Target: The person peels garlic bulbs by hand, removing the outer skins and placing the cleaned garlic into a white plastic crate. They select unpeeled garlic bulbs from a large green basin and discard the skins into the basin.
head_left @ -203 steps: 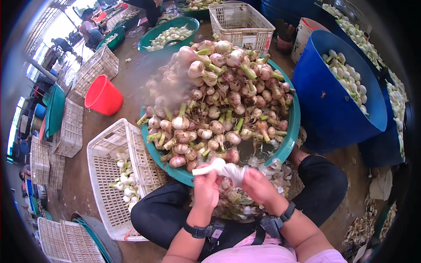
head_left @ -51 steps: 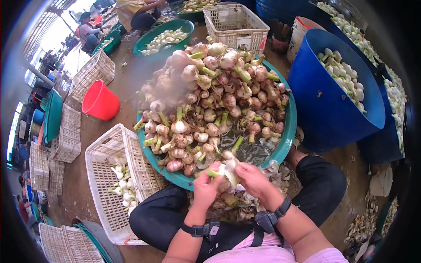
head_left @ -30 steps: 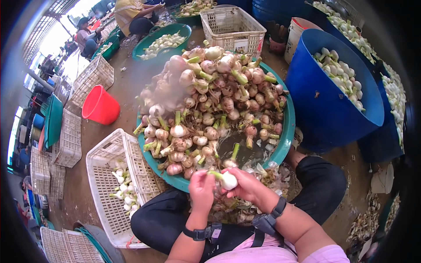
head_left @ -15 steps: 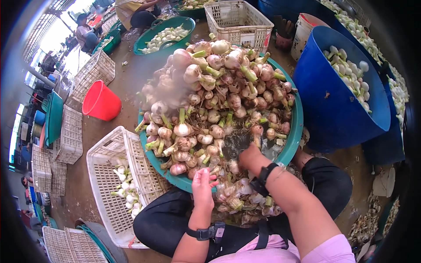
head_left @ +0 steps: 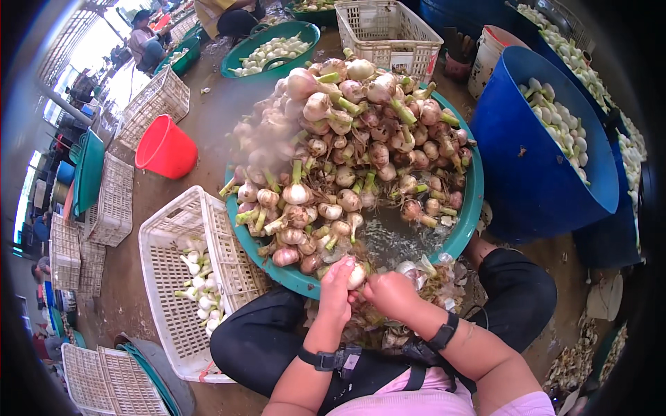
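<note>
My left hand point(head_left: 337, 290) is closed around a pale garlic bulb point(head_left: 356, 275) at the near rim of a round green tub point(head_left: 474, 201). The fingers of my right hand point(head_left: 393, 294) pinch at the bulb's right side; exactly what part they grip is hidden. Unpeeled garlic bulbs point(head_left: 378, 154) with short green stems are heaped high in the tub. Water point(head_left: 395, 239) shows in its near right part. Loose peeled skins point(head_left: 430, 295) lie between my legs, just below the hands.
To the left, a white crate point(head_left: 158, 277) holds peeled garlic, with a red bucket point(head_left: 166, 147) beyond it. A big blue tub point(head_left: 527, 159) with white bulbs stands at the right. Behind the heap are another green basin point(head_left: 232, 64) and a white crate point(head_left: 388, 28). Other people sit farther back.
My right hand has come out of the tub's water toward my left hand. A garlic bulb is now held between them, and the left hand has moved slightly up and right.
</note>
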Demonstrator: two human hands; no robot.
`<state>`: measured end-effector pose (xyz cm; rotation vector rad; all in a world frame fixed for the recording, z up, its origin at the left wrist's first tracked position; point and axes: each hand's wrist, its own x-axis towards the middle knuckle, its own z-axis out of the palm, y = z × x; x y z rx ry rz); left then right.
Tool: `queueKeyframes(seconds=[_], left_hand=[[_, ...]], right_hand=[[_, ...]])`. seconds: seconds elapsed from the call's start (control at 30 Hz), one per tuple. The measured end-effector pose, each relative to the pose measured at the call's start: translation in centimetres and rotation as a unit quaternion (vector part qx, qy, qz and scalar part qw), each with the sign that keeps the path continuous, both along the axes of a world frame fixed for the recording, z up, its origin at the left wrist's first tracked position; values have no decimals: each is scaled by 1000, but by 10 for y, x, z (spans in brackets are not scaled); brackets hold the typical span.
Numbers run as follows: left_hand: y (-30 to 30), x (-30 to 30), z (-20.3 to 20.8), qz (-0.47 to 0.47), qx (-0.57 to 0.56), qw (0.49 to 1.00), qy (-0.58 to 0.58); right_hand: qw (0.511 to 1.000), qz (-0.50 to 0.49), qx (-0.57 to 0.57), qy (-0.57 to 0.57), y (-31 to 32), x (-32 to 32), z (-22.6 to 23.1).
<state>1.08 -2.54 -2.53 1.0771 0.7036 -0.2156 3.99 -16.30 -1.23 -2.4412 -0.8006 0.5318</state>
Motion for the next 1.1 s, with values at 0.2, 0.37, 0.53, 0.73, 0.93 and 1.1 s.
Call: queueKeyframes(seconds=[0.2,0.37,0.53,0.73,0.93,1.1], left_hand=[[11,-2,5,-63,-271,949,-150],[13,2,17,-236,40,968,-68],[-1,-5,36,-325,451,775,-301],[0,-8,-2,-102,250,913,-307],[30,-10,-17,244,-258,935,19],[8,-4,-2,71,123,978,-155]], right_hand=[[689,-296,299,590,-16,5,-6],[972,-71,194,-110,-30,3,-10],[727,-389,304,477,-34,16,-15],[721,-305,416,463,-24,2,20],[797,-217,460,326,-73,-22,59],[997,-13,57,-48,-81,-8,77]])
